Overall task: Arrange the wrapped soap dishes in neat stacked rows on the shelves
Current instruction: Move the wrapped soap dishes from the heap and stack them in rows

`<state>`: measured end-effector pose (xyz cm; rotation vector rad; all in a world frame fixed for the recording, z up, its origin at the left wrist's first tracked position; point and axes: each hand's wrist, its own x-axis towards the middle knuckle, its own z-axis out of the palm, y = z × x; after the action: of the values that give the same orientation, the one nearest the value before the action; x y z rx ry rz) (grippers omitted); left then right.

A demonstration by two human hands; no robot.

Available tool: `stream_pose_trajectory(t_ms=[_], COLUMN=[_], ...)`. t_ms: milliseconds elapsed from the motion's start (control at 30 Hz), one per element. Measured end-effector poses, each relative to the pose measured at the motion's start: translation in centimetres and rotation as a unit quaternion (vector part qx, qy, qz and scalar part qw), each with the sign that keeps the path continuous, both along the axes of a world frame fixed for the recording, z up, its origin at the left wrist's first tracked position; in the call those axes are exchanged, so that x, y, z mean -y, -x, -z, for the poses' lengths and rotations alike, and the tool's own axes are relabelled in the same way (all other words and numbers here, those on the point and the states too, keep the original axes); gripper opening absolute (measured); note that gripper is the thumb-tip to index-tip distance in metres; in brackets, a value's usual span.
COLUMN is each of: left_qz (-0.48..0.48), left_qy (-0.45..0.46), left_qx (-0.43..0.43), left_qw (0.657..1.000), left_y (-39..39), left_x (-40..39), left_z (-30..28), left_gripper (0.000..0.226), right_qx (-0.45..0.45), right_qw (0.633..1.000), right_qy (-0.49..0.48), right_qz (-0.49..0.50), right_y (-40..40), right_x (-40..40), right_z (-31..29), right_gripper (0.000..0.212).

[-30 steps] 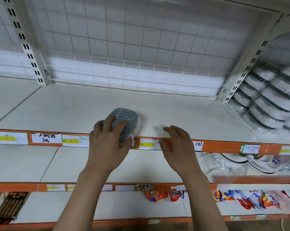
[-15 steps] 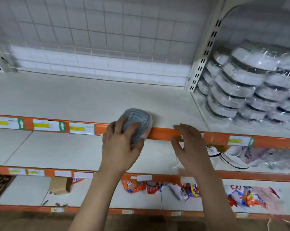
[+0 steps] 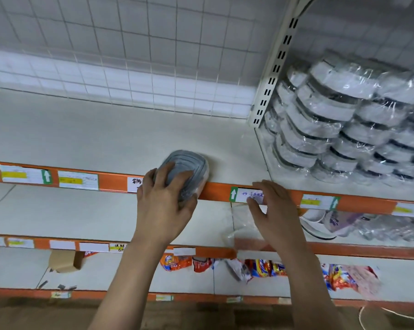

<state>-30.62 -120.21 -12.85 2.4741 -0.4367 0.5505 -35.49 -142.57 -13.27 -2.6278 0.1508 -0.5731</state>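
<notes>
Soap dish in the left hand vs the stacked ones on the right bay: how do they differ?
The held soap dish is single, gripped by the left hand at the top shelf's orange front edge; the stacked soap dishes lie in tilted, overlapping rows further back in the neighbouring bay. The held soap dish shows its grey ridged face; the stacked soap dishes show mostly white sides with dark rims. Both are wrapped in clear plastic.

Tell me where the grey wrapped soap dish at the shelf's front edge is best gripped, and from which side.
Grip the soap dish across its short width at the near end, coming from the front and above, as the left hand does now. It lies flat with its near end overhanging the orange shelf edge, so the fingers can wrap its rounded sides.
</notes>
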Motion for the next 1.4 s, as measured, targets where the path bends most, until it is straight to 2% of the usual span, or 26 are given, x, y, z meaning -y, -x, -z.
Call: stream_pose_trajectory(t_ms=[167, 333, 600, 733, 867, 1067, 1400], left_qz=[0.017, 0.044, 0.005, -0.007, 0.009, 0.058, 0.115], left_qy=[-0.005, 0.016, 0.07, 0.063, 0.067, 0.083, 0.106], left_qx=[0.015, 0.033, 0.108, 0.147, 0.178, 0.223, 0.25], left_qw=[1.0, 0.998, 0.992, 0.987, 0.982, 0.969, 0.955], left_y=[0.1, 1.2, 6.9, 9.2, 10.2, 10.2, 10.1], left_x=[3.4, 9.2, 22.1, 26.7, 30.1, 33.5, 39.5], left_z=[-0.2, -0.7, -1.5, -2.6, -4.1, -6.4, -9.2], left_gripper=[0.047, 0.046, 0.04, 0.039, 0.04, 0.037, 0.038], right_qx=[0.014, 0.023, 0.075, 0.108, 0.121, 0.156, 0.209], right_qw=[1.0, 1.0, 0.994, 0.991, 0.989, 0.987, 0.978], right_qy=[0.008, 0.016, 0.006, 0.023, 0.012, 0.015, 0.027], right_qz=[0.003, -0.005, -0.074, -0.078, -0.088, -0.046, -0.015], right_y=[-0.2, 0.5, 4.0, 5.4, 6.8, 7.9, 8.0], right_x=[3.3, 9.2, 20.5, 24.9, 28.1, 31.0, 36.5], right_z=[-0.2, 0.4, -1.2, -2.9, -3.5, -4.7, -8.8], right_gripper=[0.037, 0.029, 0.043, 0.038, 0.043, 0.04, 0.04])
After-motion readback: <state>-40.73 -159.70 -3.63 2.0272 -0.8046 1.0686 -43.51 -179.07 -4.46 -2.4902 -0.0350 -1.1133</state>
